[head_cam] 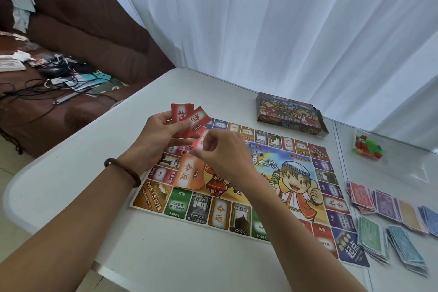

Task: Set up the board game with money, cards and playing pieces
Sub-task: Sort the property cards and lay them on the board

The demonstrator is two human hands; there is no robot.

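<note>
Two hands meet above the far left part of the game board (294,180), which lies flat on a white desk (94,185). The left hand (163,137), with a brown bracelet (125,170) on its wrist, grips a small fan of red cards (183,117) between thumb and fingers and holds them upright over the board's edge. The right hand (225,154) is just beside it, its fingers curled and its thumb and forefinger drawn together at the lower edge of a loose red card (201,138). That card is blurred, so the pinch looks likely but the exact contact is hard to make out.

Below both hands a stack of orange cards (188,170) sits on the board, near its left side and next to the central cartoon picture.

Beyond the board, near the desk's far edge, the game box (288,112) lies with one end flap open. To the right of the board, a clear bag of coloured playing pieces (366,147) rests well apart from the box.

Closer along the right side, the paper money (372,237) is sorted into piles by colour: red, purple, orange and blue in one row, green and teal nearer the viewer.

Left of the desk stands a brown sofa (94,31) with tangled cables (59,73) and papers on its seat. A white curtain (284,19) hangs behind the desk.
</note>
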